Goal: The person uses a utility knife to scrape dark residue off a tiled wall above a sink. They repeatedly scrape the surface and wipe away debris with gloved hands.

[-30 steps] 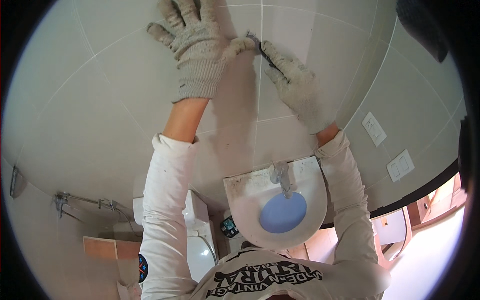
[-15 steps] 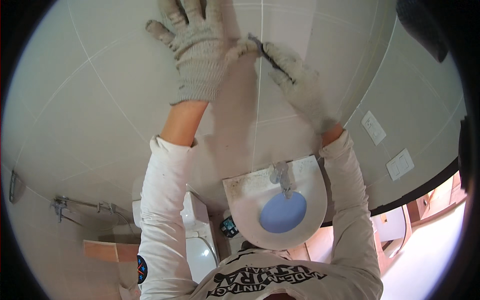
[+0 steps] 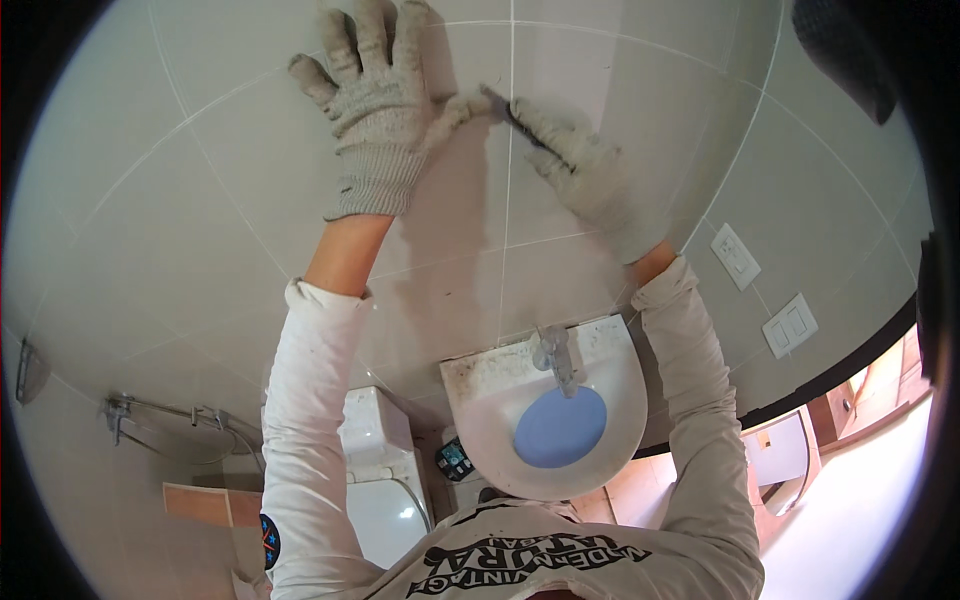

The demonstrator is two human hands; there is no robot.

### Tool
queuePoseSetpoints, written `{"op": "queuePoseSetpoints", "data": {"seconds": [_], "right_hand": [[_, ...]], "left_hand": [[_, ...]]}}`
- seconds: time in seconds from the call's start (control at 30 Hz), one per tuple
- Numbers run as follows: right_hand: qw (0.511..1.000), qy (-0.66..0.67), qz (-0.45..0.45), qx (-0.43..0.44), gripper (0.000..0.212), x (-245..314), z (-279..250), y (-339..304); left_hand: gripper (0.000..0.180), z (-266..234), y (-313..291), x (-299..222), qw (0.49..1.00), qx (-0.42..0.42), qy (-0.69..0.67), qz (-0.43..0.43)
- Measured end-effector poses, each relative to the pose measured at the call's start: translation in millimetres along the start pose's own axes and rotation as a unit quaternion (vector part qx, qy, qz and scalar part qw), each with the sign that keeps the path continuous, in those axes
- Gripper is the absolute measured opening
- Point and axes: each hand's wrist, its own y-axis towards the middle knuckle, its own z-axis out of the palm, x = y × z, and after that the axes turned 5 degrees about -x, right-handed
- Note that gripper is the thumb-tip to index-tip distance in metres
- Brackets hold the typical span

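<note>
My left hand [image 3: 380,120], in a dirty grey knit glove, presses against the tiled wall [image 3: 250,180] with its fingers spread. Its thumb stretches right toward the tip of a thin dark hand tool [image 3: 525,128], touching it or nearly so. Gloved alike, my right hand [image 3: 590,180] is closed round that tool, which slants up and left across a white vertical grout line [image 3: 509,170]. Whether the tool is a knife or a scraper cannot be made out.
Below my hands is a white washbasin [image 3: 630,430] with a faucet [image 3: 560,365] and a blue bowl area. A toilet [image 3: 375,430] stands left of it, a shower fitting [image 3: 170,412] farther left. An outlet [image 3: 736,257] and a switch plate [image 3: 790,326] are at right. A dark object [image 3: 850,55] shows upper right.
The view has shifted a little, so wall and basin sit slightly differently. Both hands and the tool appear slightly lower and farther left; the grip is unchanged.
</note>
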Motion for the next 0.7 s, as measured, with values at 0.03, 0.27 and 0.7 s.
{"op": "queuePoseSetpoints", "data": {"seconds": [0.03,0.27,0.7], "right_hand": [[1.000,-0.012,0.004,0.010,0.050,-2,-2,5],[0.999,-0.025,0.033,-0.009,0.050,-4,2,10],[0.999,-0.010,-0.025,0.022,0.049,-5,-3,21]], "left_hand": [[0.114,3,2,0,1.000,-0.020,0.001,0.001],[0.108,15,6,-2,0.997,-0.077,-0.020,0.007],[0.106,20,2,4,0.999,-0.038,0.006,0.009]]}}
